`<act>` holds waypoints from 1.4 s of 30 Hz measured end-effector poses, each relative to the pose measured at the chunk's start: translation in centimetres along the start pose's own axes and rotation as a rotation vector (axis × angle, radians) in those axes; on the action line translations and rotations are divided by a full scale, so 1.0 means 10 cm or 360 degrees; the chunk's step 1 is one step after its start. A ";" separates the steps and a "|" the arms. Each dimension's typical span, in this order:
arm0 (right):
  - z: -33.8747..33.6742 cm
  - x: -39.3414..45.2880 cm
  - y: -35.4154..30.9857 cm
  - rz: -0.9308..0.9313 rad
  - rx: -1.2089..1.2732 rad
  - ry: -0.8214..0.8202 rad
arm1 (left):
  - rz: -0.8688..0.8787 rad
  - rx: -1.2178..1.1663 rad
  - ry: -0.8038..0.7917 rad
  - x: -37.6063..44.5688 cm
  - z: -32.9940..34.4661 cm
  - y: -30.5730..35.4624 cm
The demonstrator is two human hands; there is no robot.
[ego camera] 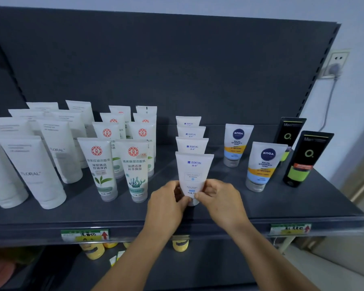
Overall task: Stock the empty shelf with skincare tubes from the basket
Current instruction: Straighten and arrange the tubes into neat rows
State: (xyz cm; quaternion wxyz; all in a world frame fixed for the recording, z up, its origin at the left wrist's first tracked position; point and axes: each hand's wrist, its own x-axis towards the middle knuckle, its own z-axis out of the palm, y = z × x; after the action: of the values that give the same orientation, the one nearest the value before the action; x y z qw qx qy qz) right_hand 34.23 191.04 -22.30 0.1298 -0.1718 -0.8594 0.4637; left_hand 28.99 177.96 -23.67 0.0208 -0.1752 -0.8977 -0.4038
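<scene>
Two hands meet at the foot of the front Manting tube, which stands cap-down on the dark shelf. The left hand curls its fingers round the tube's lower left side, thumb tip pressed near the cap; the right hand pinches the lower right side in the same way, so each grip is closed on the tube. Both forearms come up over the front edge of the shelf.

Taking this tube as the landmark: three more Manting tubes stand in a single file directly behind it, running toward the back panel. Just to its left stand the red-emblem tubes, in two files. Farther left stand the white Floral tubes. To its right, apart from it, are two Nivea tubes, one nearer the back than the other. Beyond them, far right, stand two black tubes with green bands.

Below the landmark, on the shelf's front edge, hang two green price labels. Under the shelf, yellow jars show on a lower level. A wall socket with a plug sits up and to the right.
</scene>
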 end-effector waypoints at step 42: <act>-1.07 0.46 0.80 -0.0025 -0.0230 -0.0016 | -0.0036 0.0008 0.0077 0.28 1.21 0.97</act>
State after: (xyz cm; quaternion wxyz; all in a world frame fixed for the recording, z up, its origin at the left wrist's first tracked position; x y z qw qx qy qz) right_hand 35.51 205.11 -23.01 0.1164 -0.1717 -0.8926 0.4003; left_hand 30.89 193.61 -24.40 0.0384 -0.1553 -0.8999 -0.4058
